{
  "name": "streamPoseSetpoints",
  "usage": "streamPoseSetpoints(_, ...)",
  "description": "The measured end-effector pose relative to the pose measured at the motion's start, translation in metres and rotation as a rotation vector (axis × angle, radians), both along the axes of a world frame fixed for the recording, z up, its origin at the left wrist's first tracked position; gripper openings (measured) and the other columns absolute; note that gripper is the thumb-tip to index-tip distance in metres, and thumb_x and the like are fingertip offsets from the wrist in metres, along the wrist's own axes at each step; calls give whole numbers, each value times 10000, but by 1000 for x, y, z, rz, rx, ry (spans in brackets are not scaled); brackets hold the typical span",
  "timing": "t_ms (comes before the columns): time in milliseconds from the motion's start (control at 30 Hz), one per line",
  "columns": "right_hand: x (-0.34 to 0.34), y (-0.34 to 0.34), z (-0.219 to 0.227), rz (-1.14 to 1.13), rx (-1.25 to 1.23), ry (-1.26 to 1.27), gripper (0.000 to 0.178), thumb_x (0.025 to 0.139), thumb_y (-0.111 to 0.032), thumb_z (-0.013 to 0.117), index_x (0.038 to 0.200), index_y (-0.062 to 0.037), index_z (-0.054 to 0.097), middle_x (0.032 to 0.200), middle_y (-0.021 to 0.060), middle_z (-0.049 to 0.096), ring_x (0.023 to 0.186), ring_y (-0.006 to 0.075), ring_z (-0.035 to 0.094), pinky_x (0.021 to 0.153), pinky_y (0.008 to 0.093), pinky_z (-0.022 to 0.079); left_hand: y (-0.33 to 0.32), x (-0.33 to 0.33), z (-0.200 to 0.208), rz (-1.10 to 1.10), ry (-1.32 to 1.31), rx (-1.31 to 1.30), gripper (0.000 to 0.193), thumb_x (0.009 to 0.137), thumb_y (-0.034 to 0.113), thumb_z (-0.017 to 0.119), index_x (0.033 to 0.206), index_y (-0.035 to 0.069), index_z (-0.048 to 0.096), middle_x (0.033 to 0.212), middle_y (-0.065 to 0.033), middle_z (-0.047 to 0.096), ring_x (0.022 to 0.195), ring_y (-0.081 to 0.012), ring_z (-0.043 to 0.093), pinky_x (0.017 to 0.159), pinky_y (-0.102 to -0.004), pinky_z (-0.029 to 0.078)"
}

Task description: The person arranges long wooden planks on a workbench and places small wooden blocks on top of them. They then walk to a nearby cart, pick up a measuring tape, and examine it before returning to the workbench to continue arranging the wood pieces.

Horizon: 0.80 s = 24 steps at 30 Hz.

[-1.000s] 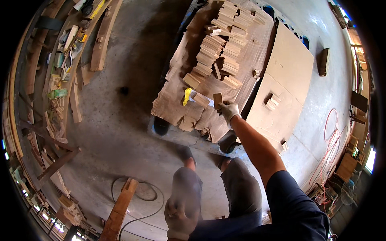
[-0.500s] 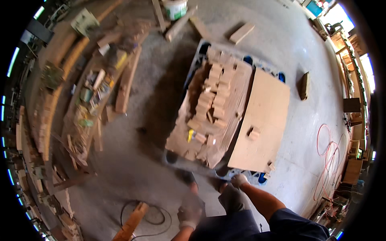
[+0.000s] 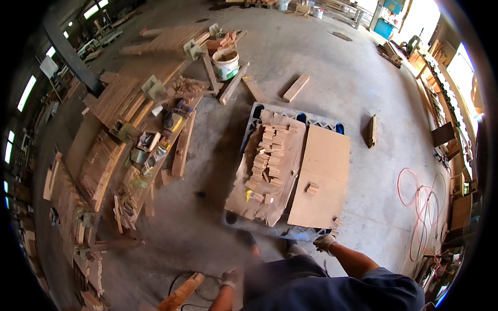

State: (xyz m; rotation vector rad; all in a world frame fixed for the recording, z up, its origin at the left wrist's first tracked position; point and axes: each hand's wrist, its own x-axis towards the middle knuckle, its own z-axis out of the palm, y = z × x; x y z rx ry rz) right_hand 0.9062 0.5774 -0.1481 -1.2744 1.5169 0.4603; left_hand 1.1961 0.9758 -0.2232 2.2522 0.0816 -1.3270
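My right hand (image 3: 325,242), in a pale work glove, is at the near right corner of a blue-grey plastic pallet (image 3: 244,223). Its fingers look curled; what they hold, if anything, is hidden. Right beside it is a small wood block (image 3: 334,233), with another block (image 3: 338,222) on the corner of a flat cardboard sheet (image 3: 324,171). A small cluster of blocks (image 3: 312,189) lies farther in on that sheet. Low beside my leg hangs my gloved left hand (image 3: 230,277), its fingers blurred. Rows of small wood blocks (image 3: 270,153) cover brown paper (image 3: 236,194) on the pallet's left half.
To the left, a low wooden bench (image 3: 109,171) carries offcuts and clutter. A white bucket (image 3: 226,65) stands beyond it. Loose boards (image 3: 296,88) and a wood piece (image 3: 372,131) lie on the floor. A red hose (image 3: 420,202) coils at right; a timber (image 3: 181,292) lies near my left hand.
The view has tilted up, showing more of the far workshop. My right hand has shifted right along the pallet's near edge to the small block. My left hand has dropped lower and left.
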Motion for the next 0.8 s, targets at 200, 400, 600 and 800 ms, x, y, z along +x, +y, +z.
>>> streamPoseSetpoints(200,2,5,-14,329,12,-128,376,835,-417,719,1011,-90,778,874,72,766,728,169,726,742,330,583,91,-72,-5,735,305,-141,344,971,189,512,1306,120,552,917,-67,600,670,-241,540,567,-352,411)
streamPoseSetpoints(400,-35,-23,-18,359,-57,-151,313,850,-402,691,902,-102,765,748,92,718,693,183,703,636,347,559,95,-195,9,589,351,66,316,991,206,467,1288,115,528,940,-101,571,688,-239,522,572,-349,399)
streamPoseSetpoints(600,-152,-57,-65,821,-302,148,258,865,-310,684,980,-85,734,808,89,722,653,177,672,606,352,547,87,-239,12,526,325,-50,315,993,207,474,1277,88,540,967,-121,585,730,-241,550,598,-341,425)
streamPoseSetpoints(800,-178,-2,1,180,-108,53,184,868,-213,734,890,-30,730,766,74,693,637,207,684,541,344,561,143,-234,-10,758,283,-248,317,995,208,481,1266,60,551,993,-141,598,772,-244,577,625,-333,450)
